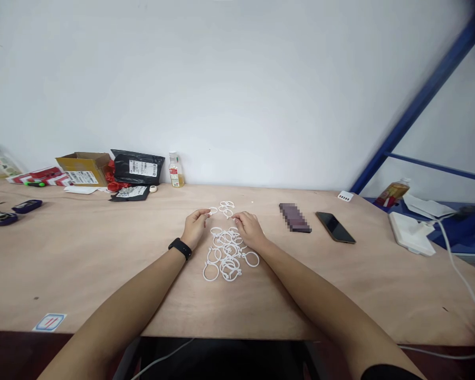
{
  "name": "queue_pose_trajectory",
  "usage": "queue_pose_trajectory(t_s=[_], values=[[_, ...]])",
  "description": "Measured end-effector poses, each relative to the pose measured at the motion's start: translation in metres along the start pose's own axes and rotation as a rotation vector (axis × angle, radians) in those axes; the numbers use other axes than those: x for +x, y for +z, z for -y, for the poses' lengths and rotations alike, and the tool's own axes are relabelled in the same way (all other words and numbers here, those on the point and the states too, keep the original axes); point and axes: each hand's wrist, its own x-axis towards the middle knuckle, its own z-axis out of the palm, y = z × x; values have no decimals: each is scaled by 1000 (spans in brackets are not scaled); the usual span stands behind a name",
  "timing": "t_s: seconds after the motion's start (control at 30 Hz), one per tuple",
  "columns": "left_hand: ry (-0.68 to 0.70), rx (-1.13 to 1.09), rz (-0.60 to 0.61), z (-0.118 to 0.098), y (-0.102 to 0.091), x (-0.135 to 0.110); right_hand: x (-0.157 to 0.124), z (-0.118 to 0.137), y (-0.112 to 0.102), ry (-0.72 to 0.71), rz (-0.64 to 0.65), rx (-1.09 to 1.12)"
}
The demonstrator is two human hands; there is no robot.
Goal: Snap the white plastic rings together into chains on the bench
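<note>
My left hand, with a black band on the wrist, pinches a white curtain ring between thumb and fingertips. Opposite it, my right hand has its thumb and forefinger closed at the edge of another white curtain ring. A few more rings lie just beyond the fingertips. Between my forearms spreads a loose pile of white curtain rings, many overlapping, each with a small eyelet. Part of the pile's right side is hidden under my right hand.
On the right lie a pixelated dark rectangular object, a phone and a white power adapter with a cable. Along the wall stand a bottle, a black parcel and an open cardboard box. A blue frame rises at right.
</note>
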Motion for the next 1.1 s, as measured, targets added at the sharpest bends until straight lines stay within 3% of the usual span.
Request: queue_pose_trajectory(t_s=[0.2,0.63,1.1], values=[[52,73,21,1,0,0,-1,-1,0,45,-47,77],[108,184,60,6,-2,0,0,4,-3,25,-86,9],[281,319,106,10,-6,3,0,3,-3,-1,-81,21]])
